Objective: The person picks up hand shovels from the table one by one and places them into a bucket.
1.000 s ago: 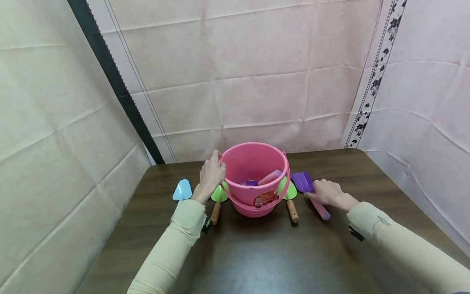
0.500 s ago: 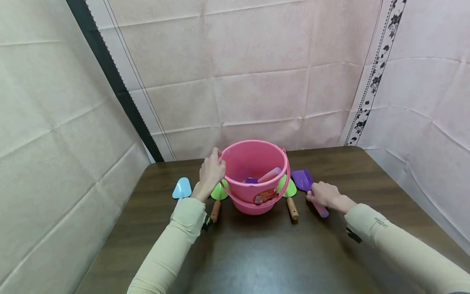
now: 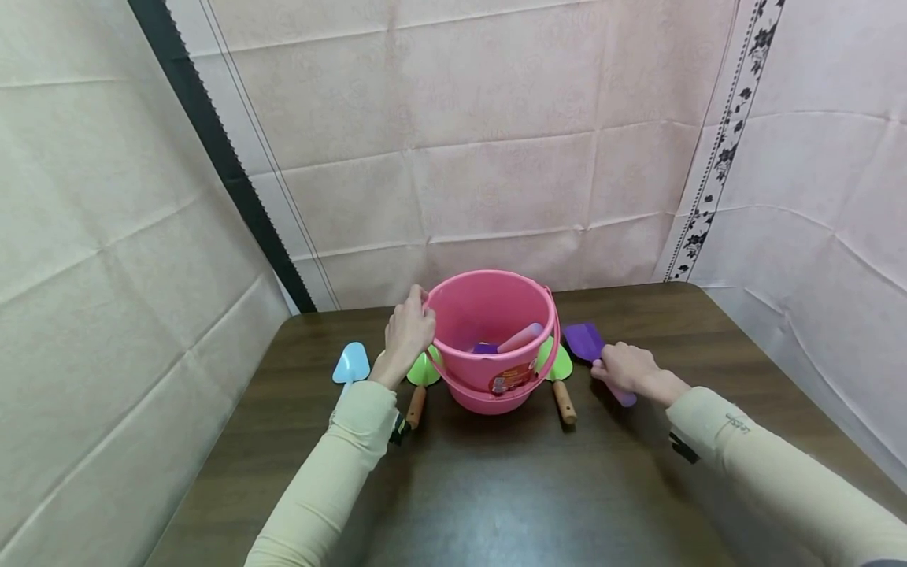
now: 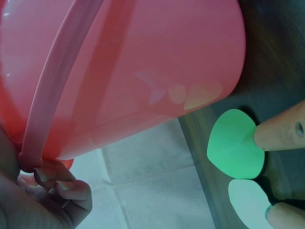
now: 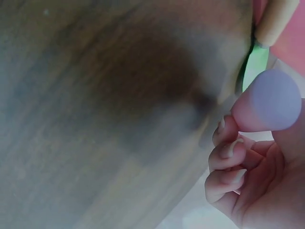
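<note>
A pink bucket point(image 3: 464, 375) stands upright on the table, its bail handle hanging down in front. My left hand point(image 3: 409, 339) grips its left rim; in the left wrist view the fingers point(image 4: 76, 191) curl at the bail's joint. Inside the bucket show a pale purple handle point(image 3: 520, 337) and a darker purple piece point(image 3: 485, 347). Right of the bucket, my right hand point(image 3: 629, 368) grips the handle of a purple toy shovel point(image 3: 584, 342), blade pointing away. The handle's rounded lilac end point(image 5: 276, 100) sticks out of the curled fingers in the right wrist view.
Green trowels with wooden handles lie on either side of the bucket, a left one point(image 3: 423, 368) and a right one point(image 3: 562, 365). A light blue trowel point(image 3: 351, 363) lies farther left, partly behind the left forearm. Cloth-covered walls point(image 3: 496, 157) enclose the table point(image 3: 496, 488).
My right hand has closed round the purple shovel's handle and raised it slightly. The left hand stays on the bucket's rim, and the bucket has not moved.
</note>
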Available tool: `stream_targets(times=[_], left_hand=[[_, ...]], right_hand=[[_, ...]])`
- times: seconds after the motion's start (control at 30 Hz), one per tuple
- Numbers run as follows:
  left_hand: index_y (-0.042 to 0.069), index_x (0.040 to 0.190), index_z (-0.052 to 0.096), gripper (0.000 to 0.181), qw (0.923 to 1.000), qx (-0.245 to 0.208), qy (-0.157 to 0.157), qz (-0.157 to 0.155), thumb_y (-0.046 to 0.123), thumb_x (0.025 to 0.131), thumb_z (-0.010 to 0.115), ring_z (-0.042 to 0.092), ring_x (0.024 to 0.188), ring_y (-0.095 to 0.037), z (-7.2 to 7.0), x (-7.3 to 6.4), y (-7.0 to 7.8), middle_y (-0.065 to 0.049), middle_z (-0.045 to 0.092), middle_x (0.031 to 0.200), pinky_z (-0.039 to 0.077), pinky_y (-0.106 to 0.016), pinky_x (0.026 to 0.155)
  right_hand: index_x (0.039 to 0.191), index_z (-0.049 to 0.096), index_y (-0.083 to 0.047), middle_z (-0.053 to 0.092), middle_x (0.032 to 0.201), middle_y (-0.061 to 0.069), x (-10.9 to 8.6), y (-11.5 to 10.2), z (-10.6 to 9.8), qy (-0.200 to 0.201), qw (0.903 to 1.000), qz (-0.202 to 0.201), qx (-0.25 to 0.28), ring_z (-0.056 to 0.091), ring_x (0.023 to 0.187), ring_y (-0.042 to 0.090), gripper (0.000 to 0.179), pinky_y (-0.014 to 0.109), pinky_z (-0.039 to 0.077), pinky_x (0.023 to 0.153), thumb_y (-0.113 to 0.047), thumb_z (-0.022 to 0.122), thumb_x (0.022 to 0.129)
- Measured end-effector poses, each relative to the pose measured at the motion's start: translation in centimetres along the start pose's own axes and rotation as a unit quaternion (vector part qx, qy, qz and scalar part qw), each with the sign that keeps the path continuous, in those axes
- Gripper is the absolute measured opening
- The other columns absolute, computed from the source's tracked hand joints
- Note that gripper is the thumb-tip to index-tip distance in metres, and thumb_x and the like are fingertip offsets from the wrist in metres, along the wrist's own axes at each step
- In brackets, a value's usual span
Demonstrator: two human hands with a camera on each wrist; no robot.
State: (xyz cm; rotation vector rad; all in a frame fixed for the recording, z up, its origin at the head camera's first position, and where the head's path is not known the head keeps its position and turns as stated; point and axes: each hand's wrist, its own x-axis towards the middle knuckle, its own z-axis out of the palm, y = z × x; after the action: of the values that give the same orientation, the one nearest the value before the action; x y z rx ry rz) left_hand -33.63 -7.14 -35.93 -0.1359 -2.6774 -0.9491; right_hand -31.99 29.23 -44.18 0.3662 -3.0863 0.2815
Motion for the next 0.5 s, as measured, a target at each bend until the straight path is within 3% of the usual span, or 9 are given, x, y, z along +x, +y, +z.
stream_targets(times=[0.5], left_hand=[[0.01, 0.121, 0.049, 0.026, 1.0, 0.003, 0.0, 0.005, 0.016, 0.095, 0.048, 0.055, 0.057, -0.021, 0.0, 0.1, -0.1, -0.008, 0.06, 0.076, 0.04, -0.029, 0.051]], right_hand=[[0.053, 0.045, -0.016, 0.049, 0.053, 0.0, 0.8, -0.1, -2.2, 0.01, 0.9999, -0.002, -0.001, 0.051, 0.05, 0.017, 0.036, 0.034, 0.036, 0.042, -0.026, 0.054, 0.087]])
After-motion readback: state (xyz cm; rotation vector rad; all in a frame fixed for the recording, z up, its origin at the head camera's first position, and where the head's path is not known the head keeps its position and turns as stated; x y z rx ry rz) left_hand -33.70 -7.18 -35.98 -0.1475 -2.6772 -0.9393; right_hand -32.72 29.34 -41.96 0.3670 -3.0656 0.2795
